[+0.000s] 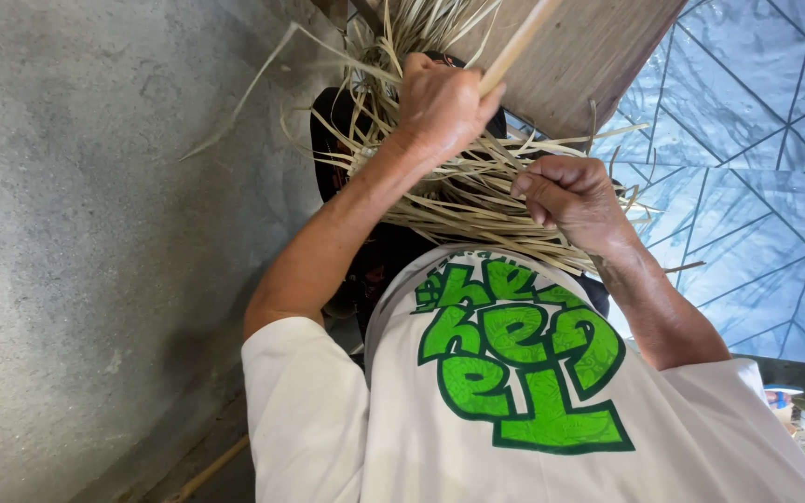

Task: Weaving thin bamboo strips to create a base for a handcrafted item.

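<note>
My left hand (442,101) is closed around a pale wooden stick (519,42) that slants up to the right, and it presses on a bundle of thin pale straw-like strips (463,200). My right hand (572,198) pinches several of those strips between thumb and fingers, just right of the bundle's middle. The strips fan out across my lap and stick up past the left hand. A dark object (328,140) lies under the bundle, mostly hidden. My white shirt with green lettering (514,373) fills the lower view.
A rough grey concrete wall (95,233) takes up the left side. A brown wooden board (589,56) leans at the top. Blue patterned floor tiles (757,168) lie on the right. A thin stick (207,470) rests low on the left.
</note>
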